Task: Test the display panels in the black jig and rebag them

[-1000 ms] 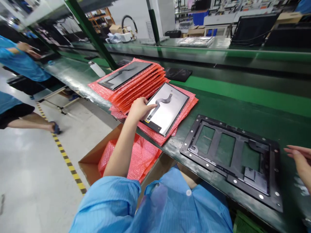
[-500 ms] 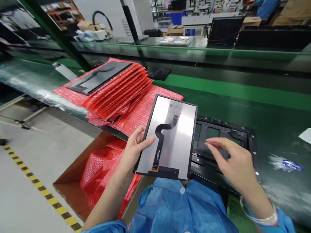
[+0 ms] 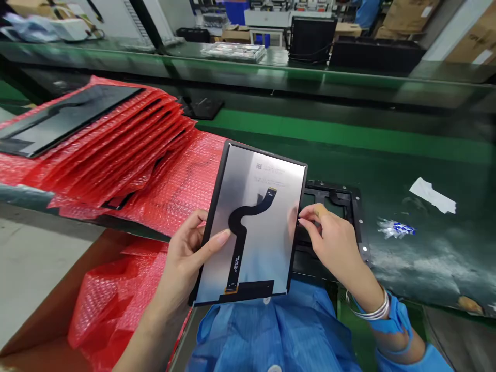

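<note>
My left hand (image 3: pixel 191 253) grips the left edge of a tablet display panel (image 3: pixel 263 232), thumb on its silvery back and fingers underneath. A black S-shaped flex cable (image 3: pixel 239 232) runs down that back, with a black strip along the bottom edge. The panel is tilted toward me. At its right edge, my right hand (image 3: pixel 329 237) has thumb and forefinger pinched together; what is between them, if anything, is too small to make out. Partly hidden behind the panel and this hand, a black frame fixture (image 3: pixel 354 206) lies on the bench.
Left, red bubble-wrap sleeves (image 3: pixel 116 150) form a stack topped by another display panel (image 3: pixel 70 116). Below stands a carton (image 3: pixel 50 310) holding red bubble wrap (image 3: pixel 112 305). Clear-and-blue film strips (image 3: pixel 395 228) and a white paper scrap (image 3: pixel 432 195) lie right on the green bench (image 3: pixel 387 155).
My right hand has come in from above the fixture to the panel's right edge. My left hand still holds the panel. The view has turned to the right.
</note>
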Demonstrator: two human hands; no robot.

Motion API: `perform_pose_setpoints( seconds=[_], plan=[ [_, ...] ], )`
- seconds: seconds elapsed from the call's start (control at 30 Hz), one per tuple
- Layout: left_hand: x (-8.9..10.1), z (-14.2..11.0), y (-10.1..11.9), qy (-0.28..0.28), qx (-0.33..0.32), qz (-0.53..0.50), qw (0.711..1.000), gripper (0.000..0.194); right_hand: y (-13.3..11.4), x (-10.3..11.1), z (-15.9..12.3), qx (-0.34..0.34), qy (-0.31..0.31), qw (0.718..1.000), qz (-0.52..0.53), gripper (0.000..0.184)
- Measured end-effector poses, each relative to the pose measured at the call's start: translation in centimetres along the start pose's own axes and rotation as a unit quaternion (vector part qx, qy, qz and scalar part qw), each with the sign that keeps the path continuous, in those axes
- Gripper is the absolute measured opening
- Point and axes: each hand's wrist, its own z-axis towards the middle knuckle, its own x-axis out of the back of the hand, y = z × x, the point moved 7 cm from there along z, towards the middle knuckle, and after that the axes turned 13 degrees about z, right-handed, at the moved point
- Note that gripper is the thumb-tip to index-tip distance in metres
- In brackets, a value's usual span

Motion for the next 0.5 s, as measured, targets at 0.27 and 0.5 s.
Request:
perform_pose_setpoints(
  seconds=[0.27,0.5],
  plan=[
    [-0.2,0.1,1.1,0.097,-0.017,-0.029,0.995,0.034,3.9,3.3,-1.9,-0.17,-0.055,0.962,0.208,0.023],
    [1.5,1.1,1.4,0.194,0.089,-0.124,0.969,0.028,15.5,18.4,-7.7,-0.325,0.11,0.924,-0.17,0.031]
  ],
)
